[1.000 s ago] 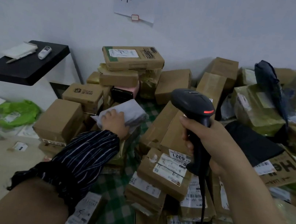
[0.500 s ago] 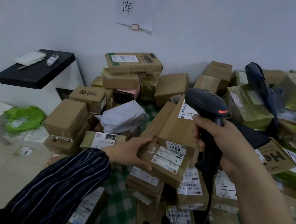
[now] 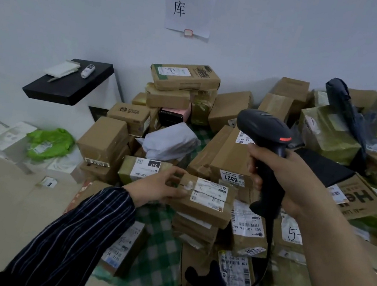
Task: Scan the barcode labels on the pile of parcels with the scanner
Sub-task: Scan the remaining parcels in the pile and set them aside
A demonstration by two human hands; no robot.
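Observation:
A pile of brown cardboard parcels [image 3: 226,158] with white barcode labels covers a green checked cloth against the wall. My right hand [image 3: 284,179] grips the handle of a black corded scanner [image 3: 267,135], held upright above the middle of the pile, its head facing left and down. My left hand [image 3: 161,185], in a striped sleeve, holds the left end of a flat brown parcel [image 3: 205,206] whose white label faces up. That parcel lies on a low stack, just left of the scanner's handle.
A black shelf [image 3: 68,87] with a white pad and a small device juts from the wall at left. A green bag [image 3: 50,143] and white boxes lie on the floor below it. A white soft parcel [image 3: 170,143] sits mid-pile. Green-wrapped parcels [image 3: 327,136] and a dark umbrella stack at right.
My left hand left the white soft parcel, came back toward me and took hold of the flat labelled parcel. The scanner shifted right and a little lower.

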